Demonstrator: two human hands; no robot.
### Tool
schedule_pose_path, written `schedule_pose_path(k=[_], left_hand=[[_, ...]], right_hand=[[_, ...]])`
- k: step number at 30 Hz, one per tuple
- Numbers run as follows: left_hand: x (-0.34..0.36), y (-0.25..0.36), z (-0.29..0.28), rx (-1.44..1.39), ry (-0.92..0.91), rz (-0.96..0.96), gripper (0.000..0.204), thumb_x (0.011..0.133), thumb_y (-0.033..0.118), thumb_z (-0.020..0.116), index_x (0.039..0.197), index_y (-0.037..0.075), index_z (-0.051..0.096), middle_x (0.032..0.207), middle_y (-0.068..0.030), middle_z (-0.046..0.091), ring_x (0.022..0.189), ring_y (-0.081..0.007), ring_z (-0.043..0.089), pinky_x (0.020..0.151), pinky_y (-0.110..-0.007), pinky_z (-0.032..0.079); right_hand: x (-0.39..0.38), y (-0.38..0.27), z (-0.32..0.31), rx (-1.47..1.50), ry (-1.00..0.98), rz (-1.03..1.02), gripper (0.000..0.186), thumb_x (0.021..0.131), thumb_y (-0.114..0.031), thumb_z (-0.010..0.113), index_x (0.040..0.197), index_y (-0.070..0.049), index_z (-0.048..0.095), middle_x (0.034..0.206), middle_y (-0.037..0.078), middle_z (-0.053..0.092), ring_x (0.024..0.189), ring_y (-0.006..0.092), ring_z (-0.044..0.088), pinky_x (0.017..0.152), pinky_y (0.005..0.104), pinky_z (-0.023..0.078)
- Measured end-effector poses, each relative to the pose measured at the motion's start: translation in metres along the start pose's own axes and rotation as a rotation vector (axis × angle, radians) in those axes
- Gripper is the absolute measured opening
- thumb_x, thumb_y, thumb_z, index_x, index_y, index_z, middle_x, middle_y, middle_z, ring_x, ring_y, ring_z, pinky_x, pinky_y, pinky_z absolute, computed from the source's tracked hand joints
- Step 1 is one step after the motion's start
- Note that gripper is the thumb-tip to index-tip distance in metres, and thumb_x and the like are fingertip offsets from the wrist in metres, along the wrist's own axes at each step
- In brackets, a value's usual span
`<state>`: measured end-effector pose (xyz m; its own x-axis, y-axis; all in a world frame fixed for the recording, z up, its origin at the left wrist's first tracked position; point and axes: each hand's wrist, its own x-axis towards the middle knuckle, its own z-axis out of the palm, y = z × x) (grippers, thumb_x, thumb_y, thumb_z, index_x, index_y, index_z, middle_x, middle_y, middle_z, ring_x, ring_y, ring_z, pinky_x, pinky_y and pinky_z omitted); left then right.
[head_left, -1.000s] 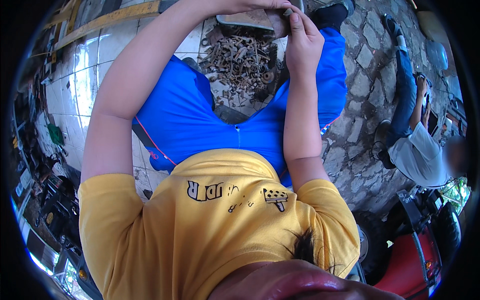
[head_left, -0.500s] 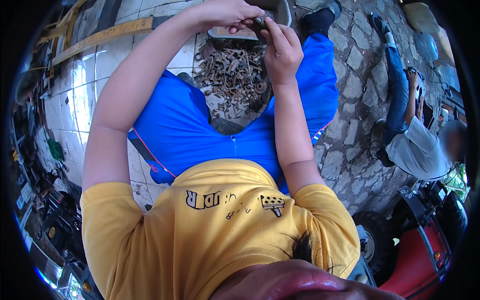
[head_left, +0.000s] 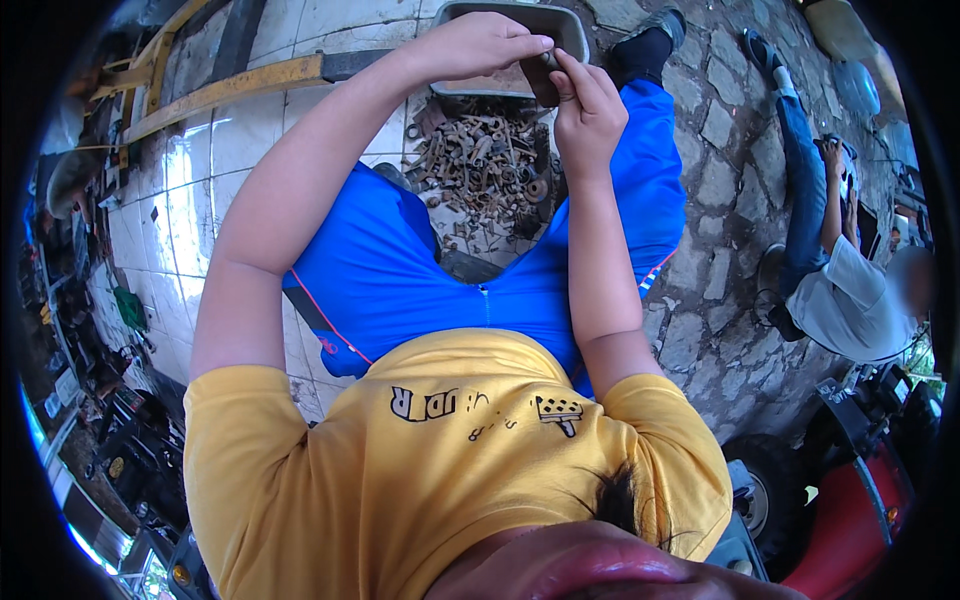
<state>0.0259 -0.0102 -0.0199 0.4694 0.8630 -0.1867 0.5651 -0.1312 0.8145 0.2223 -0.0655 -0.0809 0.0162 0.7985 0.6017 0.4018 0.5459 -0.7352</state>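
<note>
Above the pale tiled floor, both my hands meet at a dark brown, elongated metal piece [head_left: 540, 82], its exact kind unclear. My right hand [head_left: 590, 118] is closed, pinching the piece between thumb and fingers. My left hand [head_left: 478, 46] is closed too, its thumb at the upper end of the piece and its other fingers mostly hidden underneath. Just beyond them is a grey rectangular tray [head_left: 570, 28], partly covered by the left hand. Nearer, between my legs, lies a heap of rusty bolts and small metal parts [head_left: 478, 160].
A worn yellow bar [head_left: 230, 97] runs across the tiles at the far left. Rough stone paving [head_left: 715, 190] covers the right side. There, another person in a light shirt [head_left: 850, 305] sits holding something dark. A red vehicle part [head_left: 845, 530] and a tyre [head_left: 770, 490] stand at lower right.
The view has shifted, so the whole scene sits slightly lower and further right. Both hands stay together at the metal piece, which now shows more of its length below the left thumb.
</note>
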Motion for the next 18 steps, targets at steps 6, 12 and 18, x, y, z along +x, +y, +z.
schedule_pose_path(k=[6,12,18], left_hand=[[0.001,0.003,-0.014,0.579,0.121,0.491,0.036,0.100,0.042,0.066,0.092,0.007,0.065,0.088,-0.0116,0.065,0.090,-0.0339,0.063,0.078,-0.045,0.048],[-0.012,0.017,-0.032,0.589,0.000,0.441,0.030,0.099,0.036,0.066,0.095,0.006,0.068,0.088,-0.0133,0.067,0.089,-0.0352,0.064,0.080,-0.046,0.049],[-0.012,0.011,-0.037,0.139,-0.060,0.069,0.042,0.108,0.039,0.055,0.091,0.002,0.064,0.073,-0.0056,0.058,0.072,-0.0157,0.056,0.070,-0.033,0.047]], right_hand=[[-0.009,0.005,0.004,0.545,-0.097,0.465,0.025,0.101,-0.010,0.071,0.123,0.001,0.075,0.112,0.012,0.078,0.098,0.0212,0.074,0.088,0.0342,0.059],[-0.009,0.006,0.003,0.903,-0.282,0.773,0.030,0.104,-0.015,0.068,0.128,0.003,0.072,0.115,0.013,0.076,0.103,0.0210,0.074,0.090,0.0332,0.060],[0.001,-0.014,0.004,0.069,0.017,-0.107,0.026,0.091,-0.005,0.078,0.117,-0.002,0.076,0.094,0.015,0.073,0.081,0.0312,0.071,0.071,0.0389,0.057]])
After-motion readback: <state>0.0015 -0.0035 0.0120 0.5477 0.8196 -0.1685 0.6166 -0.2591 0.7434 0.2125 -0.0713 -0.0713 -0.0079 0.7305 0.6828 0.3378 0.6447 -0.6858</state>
